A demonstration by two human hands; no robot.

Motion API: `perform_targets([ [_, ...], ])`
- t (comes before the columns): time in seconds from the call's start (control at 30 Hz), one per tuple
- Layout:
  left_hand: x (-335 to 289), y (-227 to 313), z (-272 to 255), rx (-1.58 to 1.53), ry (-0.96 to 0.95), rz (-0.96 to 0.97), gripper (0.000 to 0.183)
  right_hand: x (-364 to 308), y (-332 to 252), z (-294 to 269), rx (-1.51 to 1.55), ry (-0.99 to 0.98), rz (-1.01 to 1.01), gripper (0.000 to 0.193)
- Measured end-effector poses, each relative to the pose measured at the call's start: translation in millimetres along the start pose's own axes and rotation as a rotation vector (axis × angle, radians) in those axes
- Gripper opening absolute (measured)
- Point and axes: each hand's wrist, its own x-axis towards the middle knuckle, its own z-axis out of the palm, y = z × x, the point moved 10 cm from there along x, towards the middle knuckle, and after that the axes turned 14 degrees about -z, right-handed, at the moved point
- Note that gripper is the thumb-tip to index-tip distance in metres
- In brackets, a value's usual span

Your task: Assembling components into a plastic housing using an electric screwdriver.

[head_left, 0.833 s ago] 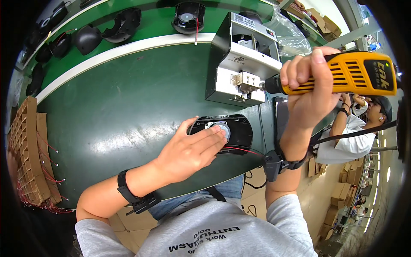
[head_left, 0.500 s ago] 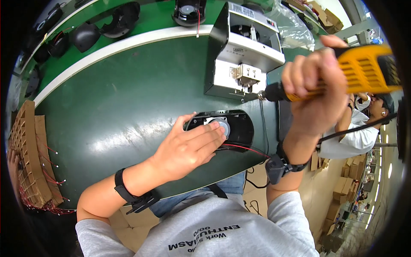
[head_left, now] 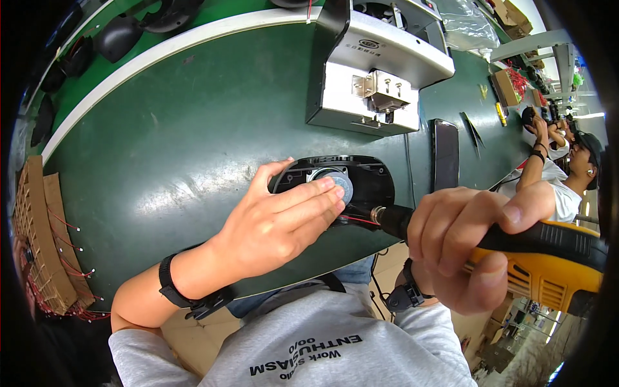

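Observation:
A black plastic housing [head_left: 377, 179] with a round speaker [head_left: 343, 187] in it lies on the green table near its front edge. My left hand [head_left: 267, 222] grips the housing, thumb at its far left rim and fingers lying over the speaker. In my right hand [head_left: 458, 248] is a yellow and black electric screwdriver [head_left: 548, 261], held sideways. Its bit end points left at the housing's near right edge, beside a red wire [head_left: 363, 220]. Whether the tip touches anything inside cannot be made out.
A metal screw feeder machine [head_left: 371, 61] stands beyond the housing. Right of it lie a black phone [head_left: 445, 155] and tweezers [head_left: 474, 132]. A cardboard divider box [head_left: 42, 235] with red wires sits at the left; black shells [head_left: 118, 39] line the back. A co-worker [head_left: 567, 171] sits at right.
My right hand has brought the screwdriver down from beside the feeder machine to the housing's right edge. My left hand keeps its hold. The view has shifted, showing the phone and tweezers.

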Motion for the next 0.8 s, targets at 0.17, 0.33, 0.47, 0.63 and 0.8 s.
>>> perform_targets([
  [0.17,0,-1,0,-0.007,0.000,-0.013,0.043,-1,4,-4,-0.036,0.022,0.017,0.033],
  [0.33,0,-2,-1,-0.026,0.011,-0.029,0.043,-1,8,-1,-0.047,0.003,0.048,0.032],
  [0.47,0,-2,-1,-0.021,0.014,-0.027,0.044,-3,8,-1,-0.072,0.005,0.036,0.033],
  [0.63,0,-2,0,-0.023,0.011,-0.030,0.046,-3,6,4,-0.082,0.005,0.004,0.031],
  [0.8,0,-4,2,-0.030,0.012,-0.035,0.048,-2,8,8,-0.092,-0.018,0.006,0.030],
])
